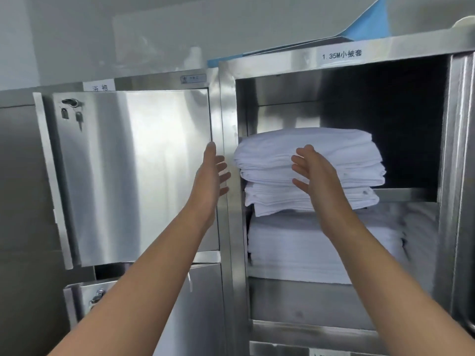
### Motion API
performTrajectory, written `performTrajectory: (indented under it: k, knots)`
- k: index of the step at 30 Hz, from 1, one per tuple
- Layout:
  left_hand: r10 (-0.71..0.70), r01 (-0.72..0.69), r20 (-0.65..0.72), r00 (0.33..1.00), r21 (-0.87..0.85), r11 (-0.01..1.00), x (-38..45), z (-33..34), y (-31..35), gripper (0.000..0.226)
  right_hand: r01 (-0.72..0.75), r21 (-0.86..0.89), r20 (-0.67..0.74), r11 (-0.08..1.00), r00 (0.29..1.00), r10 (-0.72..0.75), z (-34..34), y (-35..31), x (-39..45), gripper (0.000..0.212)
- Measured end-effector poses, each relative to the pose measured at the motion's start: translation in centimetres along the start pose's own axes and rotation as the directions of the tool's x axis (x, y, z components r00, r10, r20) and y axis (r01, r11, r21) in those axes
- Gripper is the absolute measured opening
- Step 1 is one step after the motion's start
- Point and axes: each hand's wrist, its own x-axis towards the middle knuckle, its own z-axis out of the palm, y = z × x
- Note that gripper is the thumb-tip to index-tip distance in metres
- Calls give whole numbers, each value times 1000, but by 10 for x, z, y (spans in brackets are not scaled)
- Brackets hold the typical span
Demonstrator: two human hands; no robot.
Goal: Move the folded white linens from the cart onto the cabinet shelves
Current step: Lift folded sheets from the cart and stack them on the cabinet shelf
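Open door [133, 170]: left of frame, steel, swung wide, one key hanging in its lock.
Left hand [212, 176]: centre, raised, grip spread, holding nothing.
Cabinet [227, 176]: right half, two shelves showing.
Upper stack [321, 155]: folded white linens on the top shelf, overhanging its front edge.
Lower stack [308, 250]: blurred, shelf below.
Right hand [312, 170]: grip spread, palm before the upper stack; contact unclear.
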Motion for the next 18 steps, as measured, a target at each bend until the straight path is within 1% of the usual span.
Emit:
performTrajectory:
  k: [3,5,7,11,14,16,17,18]
  knots:
    - [-10,12,58,998,-37,999,31,10,-5,56,45,-113,-71,993,996,-53,-11,-1,16,18]
    - [2,3,96,995,-51,999,49,16,-8,47,94,-160,-114,983,987,-113,-14,-1,26,17]
    - [14,-10,98,995,-38,999,64,21,-15,37,125,-188,-153,974,976,-155,-15,1,36,17]
    - [80,-84,47,996,90,992,95,17,-31,36,133,-234,-193,963,965,-180,-3,10,51,19]
    - [108,-112,32,994,169,979,113,12,-38,36,148,-289,-176,946,963,-204,8,24,60,30]
    - [126,-130,31,992,209,969,123,8,-38,41,206,-386,-153,899,947,-282,14,34,67,32]
    - [134,-137,32,991,222,965,127,7,-39,44,241,-475,-134,846,931,-340,15,39,69,32]
    - [142,-146,35,989,228,963,131,7,-38,46,272,-579,-105,769,910,-401,16,42,72,33]
